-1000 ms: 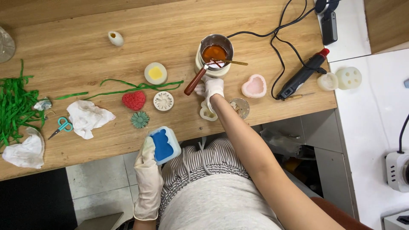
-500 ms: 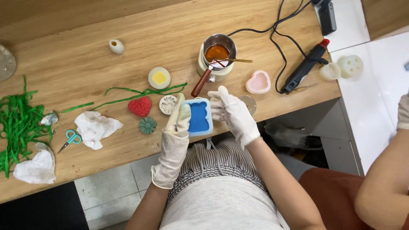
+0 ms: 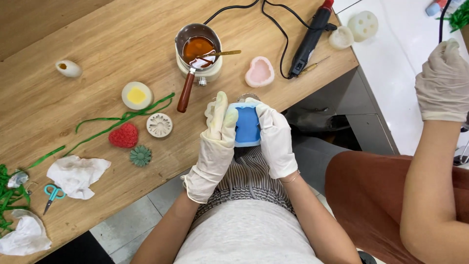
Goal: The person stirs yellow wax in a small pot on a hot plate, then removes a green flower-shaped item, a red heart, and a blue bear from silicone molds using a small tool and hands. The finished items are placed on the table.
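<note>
Left hand and right hand, gloved, closed on blue mould at table edge. Judged soft, light, flexible; best gripped by opposite sides.

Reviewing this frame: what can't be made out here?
Head view only:
- Blue mould: its sides are covered by the left hand and right hand.
- Round object behind the mould: mostly hidden.
- Green strands: cut off by the left edge.
- Co-worker's gloved hand: what it holds is hidden.
</note>
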